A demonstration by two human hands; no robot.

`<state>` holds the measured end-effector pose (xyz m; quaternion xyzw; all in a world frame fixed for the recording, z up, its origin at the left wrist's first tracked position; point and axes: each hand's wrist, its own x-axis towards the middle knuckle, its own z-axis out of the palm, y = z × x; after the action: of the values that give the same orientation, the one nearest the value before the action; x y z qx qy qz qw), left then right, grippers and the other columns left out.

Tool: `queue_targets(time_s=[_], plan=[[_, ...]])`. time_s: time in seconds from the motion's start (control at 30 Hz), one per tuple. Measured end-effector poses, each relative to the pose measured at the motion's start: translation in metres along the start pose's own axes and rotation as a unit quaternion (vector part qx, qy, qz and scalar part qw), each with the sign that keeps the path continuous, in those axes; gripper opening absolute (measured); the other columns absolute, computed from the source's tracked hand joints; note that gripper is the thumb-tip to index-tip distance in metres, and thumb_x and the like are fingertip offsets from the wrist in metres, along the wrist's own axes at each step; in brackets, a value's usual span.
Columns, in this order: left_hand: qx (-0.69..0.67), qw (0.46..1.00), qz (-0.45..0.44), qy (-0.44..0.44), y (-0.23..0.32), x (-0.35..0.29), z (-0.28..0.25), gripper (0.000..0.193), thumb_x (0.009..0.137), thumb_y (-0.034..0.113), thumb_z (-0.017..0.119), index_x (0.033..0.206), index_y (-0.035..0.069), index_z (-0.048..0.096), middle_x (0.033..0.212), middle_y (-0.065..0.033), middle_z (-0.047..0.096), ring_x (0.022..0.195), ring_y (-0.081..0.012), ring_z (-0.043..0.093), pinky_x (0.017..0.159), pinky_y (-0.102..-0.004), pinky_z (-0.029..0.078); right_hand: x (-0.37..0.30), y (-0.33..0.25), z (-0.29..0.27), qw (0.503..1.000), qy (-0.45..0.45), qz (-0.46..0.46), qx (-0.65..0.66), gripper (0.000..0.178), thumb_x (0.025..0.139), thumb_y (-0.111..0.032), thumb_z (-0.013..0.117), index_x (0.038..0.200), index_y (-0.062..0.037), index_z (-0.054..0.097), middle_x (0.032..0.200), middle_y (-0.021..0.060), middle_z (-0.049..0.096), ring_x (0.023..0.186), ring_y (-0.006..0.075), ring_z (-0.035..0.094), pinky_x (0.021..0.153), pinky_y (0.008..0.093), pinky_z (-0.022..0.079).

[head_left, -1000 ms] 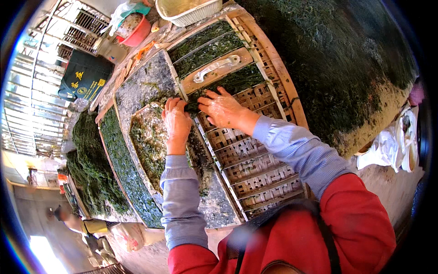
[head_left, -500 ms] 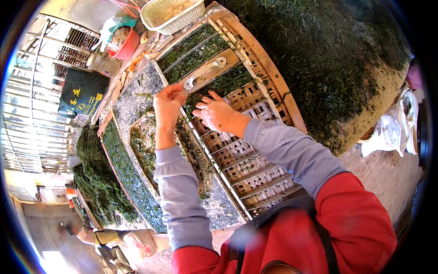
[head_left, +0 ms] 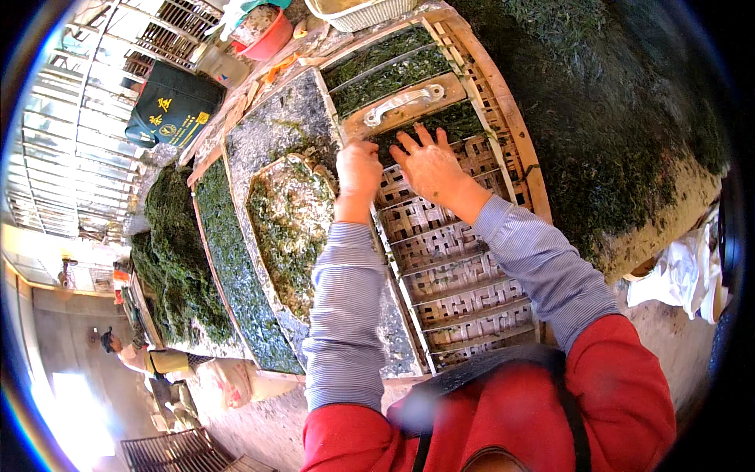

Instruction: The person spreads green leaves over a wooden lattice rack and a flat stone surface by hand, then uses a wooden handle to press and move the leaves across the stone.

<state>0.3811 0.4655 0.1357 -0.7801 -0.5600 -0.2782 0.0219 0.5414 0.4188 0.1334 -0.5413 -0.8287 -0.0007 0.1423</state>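
At twelve o'clock of the woven bamboo tray (head_left: pixel 464 275), both hands work a strip of dark green seaweed (head_left: pixel 432 126) just below a wooden block with a metal handle (head_left: pixel 405 102). Spreading and patting the wet layer flat looks like the step in hand; the next move likely calls for even pressure along the strip's edge. Right hand (head_left: pixel 429 165) lies flat, fingers splayed wide on the seaweed. Left hand (head_left: pixel 358 167) is curled into a loose fist at the tray's left rail; what it pinches, I cannot tell.
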Motion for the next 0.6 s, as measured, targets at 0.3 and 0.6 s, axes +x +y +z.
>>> queue_targets(time_s=[0.3,0.6], plan=[[0.160,0.959,-0.223,-0.072,-0.121,-0.079,-0.106,0.032,0.074,0.016,0.067,0.104,0.006,0.065,0.106,-0.0171,0.062,0.098,-0.0300,0.059,0.085,-0.0393,0.045,0.007,-0.028,0.014,0.998,-0.039,-0.055,0.010,0.053,0.085,-0.015,0.049,0.136,-0.0103,0.037,0.140,0.0147,0.033,0.125,0.0507,0.029,0.092,0.0716,0.023],[0.126,0.960,-0.246,0.048,-0.122,-0.198,-0.097,0.033,0.063,-0.008,0.060,0.093,0.002,0.067,0.097,-0.0151,0.058,0.090,-0.0310,0.056,0.079,-0.0380,0.047,-0.015,0.007,0.004,0.965,0.091,-0.072,0.236,0.025,0.079,-0.011,0.061,0.104,-0.0070,0.058,0.130,0.0124,0.045,0.116,0.0253,0.046,0.109,0.0509,0.021]])
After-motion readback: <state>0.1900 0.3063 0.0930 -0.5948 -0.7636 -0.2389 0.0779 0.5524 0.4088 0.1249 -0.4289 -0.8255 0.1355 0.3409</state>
